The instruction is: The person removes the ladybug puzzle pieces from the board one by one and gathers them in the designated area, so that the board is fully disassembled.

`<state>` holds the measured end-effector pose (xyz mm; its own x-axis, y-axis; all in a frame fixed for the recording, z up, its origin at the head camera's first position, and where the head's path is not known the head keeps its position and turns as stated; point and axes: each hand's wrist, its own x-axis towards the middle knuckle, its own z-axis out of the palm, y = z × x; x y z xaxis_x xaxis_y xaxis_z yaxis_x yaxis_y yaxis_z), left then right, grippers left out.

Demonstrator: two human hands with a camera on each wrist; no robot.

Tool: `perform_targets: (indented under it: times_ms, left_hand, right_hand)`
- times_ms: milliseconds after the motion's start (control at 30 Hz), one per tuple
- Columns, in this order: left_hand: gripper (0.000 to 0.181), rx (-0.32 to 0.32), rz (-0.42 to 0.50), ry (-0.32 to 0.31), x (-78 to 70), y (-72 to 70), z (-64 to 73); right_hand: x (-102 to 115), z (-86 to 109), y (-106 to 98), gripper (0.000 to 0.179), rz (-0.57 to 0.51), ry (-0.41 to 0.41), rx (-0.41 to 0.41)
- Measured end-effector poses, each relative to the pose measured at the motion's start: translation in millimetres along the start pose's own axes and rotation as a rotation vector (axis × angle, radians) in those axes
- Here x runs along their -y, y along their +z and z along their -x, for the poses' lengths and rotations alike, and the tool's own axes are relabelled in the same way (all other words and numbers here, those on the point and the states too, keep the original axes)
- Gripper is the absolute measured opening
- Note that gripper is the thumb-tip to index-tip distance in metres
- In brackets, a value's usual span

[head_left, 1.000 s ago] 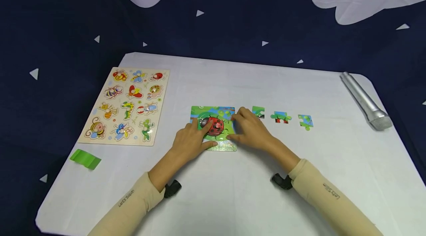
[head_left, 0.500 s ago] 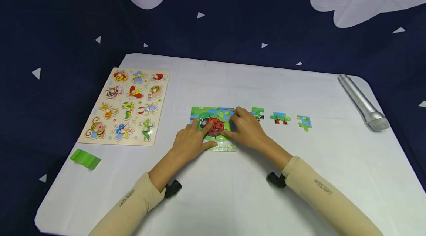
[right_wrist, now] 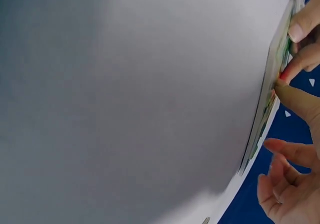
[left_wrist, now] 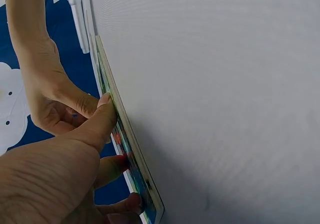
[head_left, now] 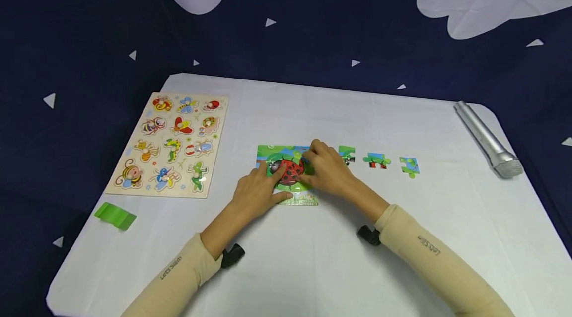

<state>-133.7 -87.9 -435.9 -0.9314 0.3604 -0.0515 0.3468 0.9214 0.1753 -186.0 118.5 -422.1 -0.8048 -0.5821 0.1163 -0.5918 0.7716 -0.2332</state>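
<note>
In the head view a ladybug jigsaw puzzle [head_left: 290, 170] lies on the white table. My left hand [head_left: 253, 192] rests on its left side, fingers extended, thumb along its lower part. The right hand [head_left: 330, 170] touches the puzzle's right part; its thumb lies by the ladybug's rear and its fingertips reach toward the upper right corner, hiding that area. In the right wrist view the right thumb [right_wrist: 292, 98] presses on the board's [right_wrist: 257, 119] face, and the other fingers are loosely bent. From the left wrist view, the left thumb [left_wrist: 102, 119] lies on the board's [left_wrist: 137, 159] near edge.
Three loose jigsaw pieces lie right of the puzzle: a green one [head_left: 346, 152], a blue-and-red one [head_left: 377, 160] and a blue-green one [head_left: 409, 166]. An insect peg board [head_left: 172, 145] and a green strip [head_left: 115, 215] are at left, a silver microphone [head_left: 489, 140] at right.
My right hand has shifted left, from the puzzle's right edge in over its face, its thumb now nearer the ladybug. The left hand keeps its place on the puzzle.
</note>
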Motion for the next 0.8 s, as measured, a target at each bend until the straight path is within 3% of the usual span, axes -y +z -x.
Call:
perform_targets:
  times_ms: [200, 500, 633, 800]
  left_hand:
    - [0.075, 0.006, 0.003, 0.001, -0.2, -0.3, 0.6]
    - [0.075, 0.014, 0.029, -0.006, -0.4, 1.4, 0.6]
    - [0.075, -0.001, 0.036, -0.003, 0.9, 2.1, 1.4]
    - [0.074, -0.020, 0.055, 0.003, 1.6, 1.4, 1.3]
  right_hand:
    - [-5, -4.7, -2, 0.048, -0.069, 0.015, 0.042]
    - [-15, -8.8, -4, 0.040, -0.067, -0.088, 0.044]
    - [-24, 5.8, -14, 0.042, -0.068, -0.081, 0.054]
    - [-50, 45.6, -33, 0.041, -0.081, -0.014, 0.045]
